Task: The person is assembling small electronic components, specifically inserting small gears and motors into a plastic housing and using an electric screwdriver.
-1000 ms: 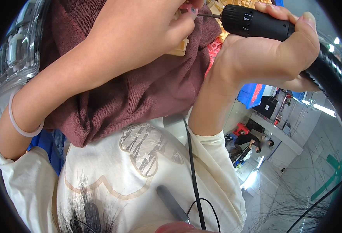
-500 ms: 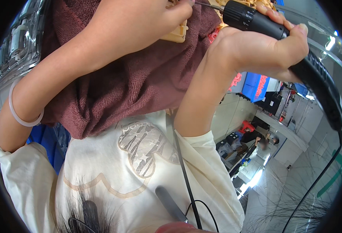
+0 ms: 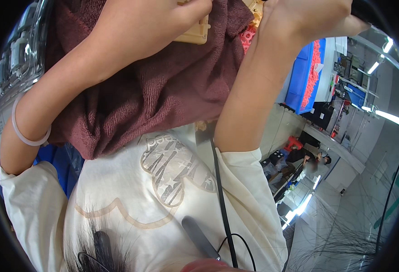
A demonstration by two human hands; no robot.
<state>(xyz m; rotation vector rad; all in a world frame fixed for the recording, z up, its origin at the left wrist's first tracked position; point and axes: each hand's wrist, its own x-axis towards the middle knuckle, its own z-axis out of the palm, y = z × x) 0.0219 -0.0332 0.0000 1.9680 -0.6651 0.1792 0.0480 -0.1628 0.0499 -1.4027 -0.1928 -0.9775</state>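
Nearest to you is your cream shirt (image 3: 154, 213) with a black cable (image 3: 221, 199) running up it toward your right forearm. Above it a dark red towel (image 3: 163, 86) lies draped under both arms; it looks soft and loose, so it will slide and bunch, not a firm support. Your left hand (image 3: 163, 20), wrist w/ a pale bangle (image 3: 27, 136), is curled down on a tan plastic part (image 3: 195, 34) that rests on the towel at the top edge of the view. Fingers are closed around it, grasping it from above. The part looks light, stiff and thin-walled, prob. a bit brittle at the edges, so I judge it is best to hold it by the flat sides, not the corners. Your right hand (image 3: 308, 18) is clenched, but what it holds is cut off by the frame, I cannot tell. Farther right, a blue bin (image 3: 299, 86) w/ red pieces, then a bright hall w/ people far away.
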